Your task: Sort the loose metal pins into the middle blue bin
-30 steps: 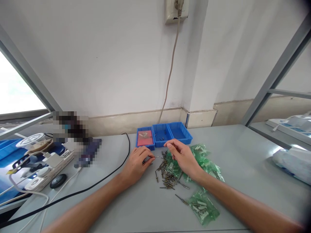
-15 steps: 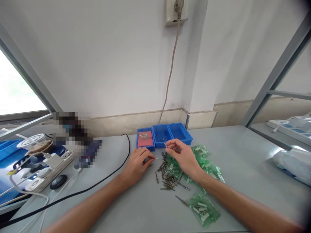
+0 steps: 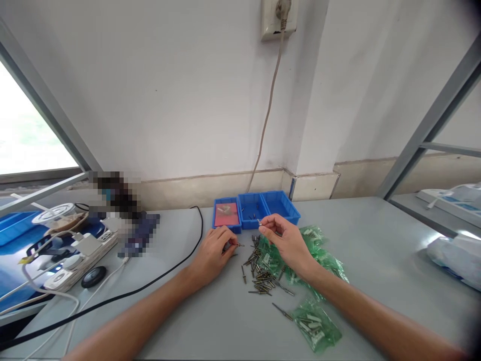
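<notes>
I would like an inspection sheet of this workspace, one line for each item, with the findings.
Surface: grey table; spills, nothing seen.
Things: loose metal pins beside green bags; three blue trays behind, one with a red sheet.
Clutter: round black object at left.
Hands: left hand pinches a thin pin; right hand pinches a small piece.
Cables: black cable curves across the table; pale cable hangs from a wall socket.
Surroundings: white wall, grey frame.
</notes>
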The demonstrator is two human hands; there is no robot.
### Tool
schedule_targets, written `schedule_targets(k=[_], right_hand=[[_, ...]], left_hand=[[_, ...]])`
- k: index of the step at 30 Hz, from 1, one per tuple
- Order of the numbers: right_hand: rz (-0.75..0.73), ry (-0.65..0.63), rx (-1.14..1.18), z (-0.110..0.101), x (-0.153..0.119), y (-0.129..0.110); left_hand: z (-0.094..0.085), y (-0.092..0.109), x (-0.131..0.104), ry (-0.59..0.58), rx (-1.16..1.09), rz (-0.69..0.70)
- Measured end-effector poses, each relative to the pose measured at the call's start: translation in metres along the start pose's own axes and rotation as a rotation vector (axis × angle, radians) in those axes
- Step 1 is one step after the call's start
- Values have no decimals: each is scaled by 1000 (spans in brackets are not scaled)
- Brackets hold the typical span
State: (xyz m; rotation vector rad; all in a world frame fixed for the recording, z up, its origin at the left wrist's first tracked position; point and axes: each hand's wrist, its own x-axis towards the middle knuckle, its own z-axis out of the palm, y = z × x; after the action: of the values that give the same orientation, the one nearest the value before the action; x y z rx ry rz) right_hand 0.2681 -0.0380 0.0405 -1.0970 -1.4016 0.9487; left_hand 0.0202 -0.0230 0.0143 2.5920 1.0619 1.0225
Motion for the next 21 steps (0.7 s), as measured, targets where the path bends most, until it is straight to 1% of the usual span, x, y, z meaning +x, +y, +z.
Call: schedule_targets(k=[4, 11, 21], right_hand=[[6, -5, 7, 0, 1, 1], [10, -17, 16, -1, 2, 4], [18, -14, 28, 0, 2, 1]], left_hand=[[-1, 1, 1, -8, -4, -13], [2, -2, -2, -4, -31, -87], [0, 0, 0, 0, 10, -67]])
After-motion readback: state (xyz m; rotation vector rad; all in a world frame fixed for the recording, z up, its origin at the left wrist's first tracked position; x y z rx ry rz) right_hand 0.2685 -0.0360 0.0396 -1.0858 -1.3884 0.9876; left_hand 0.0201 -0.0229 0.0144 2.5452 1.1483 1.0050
